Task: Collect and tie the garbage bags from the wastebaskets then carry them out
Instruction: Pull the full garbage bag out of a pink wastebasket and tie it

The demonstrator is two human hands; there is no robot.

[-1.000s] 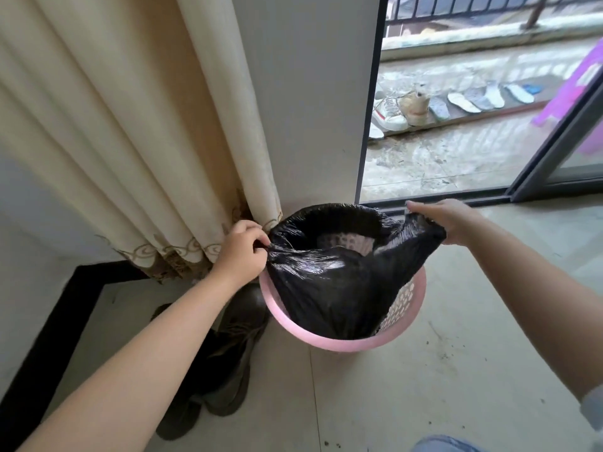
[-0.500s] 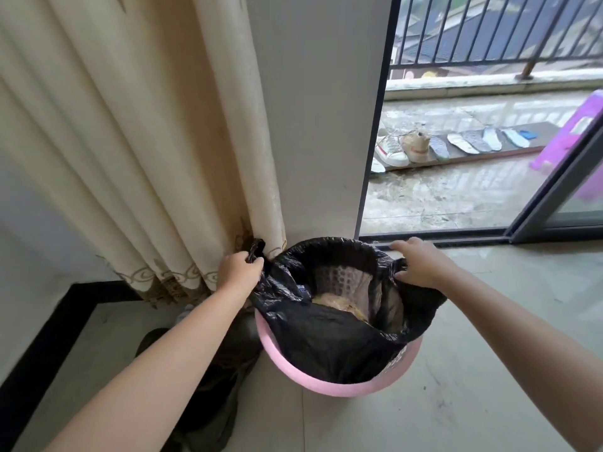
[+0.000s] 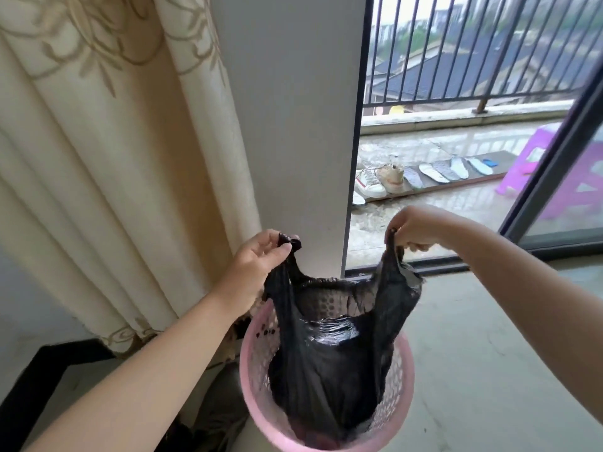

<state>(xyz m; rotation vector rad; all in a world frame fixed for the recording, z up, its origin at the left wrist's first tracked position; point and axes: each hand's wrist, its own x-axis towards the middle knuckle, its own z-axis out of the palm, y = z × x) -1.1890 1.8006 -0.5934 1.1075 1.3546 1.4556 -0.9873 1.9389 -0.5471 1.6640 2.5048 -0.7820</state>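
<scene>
A black garbage bag (image 3: 332, 363) hangs partly lifted out of a pink perforated wastebasket (image 3: 257, 396) on the floor. My left hand (image 3: 257, 265) pinches the bag's left handle, raised above the basket rim. My right hand (image 3: 421, 228) grips the right handle at about the same height. The bag's mouth is stretched open between the two hands, and its lower part is still inside the basket.
A cream curtain (image 3: 114, 158) hangs at the left beside a white wall pillar (image 3: 293, 109). A dark cloth (image 3: 222, 415) lies on the floor left of the basket. Behind, an open sliding door (image 3: 551, 158) leads to a balcony with shoes (image 3: 378, 181) and a purple stool (image 3: 528, 161).
Both hands have pulled the bag's edges off the basket rim and lifted them upward as handles. The bag now hangs stretched between the hands, and the view has tilted up.
</scene>
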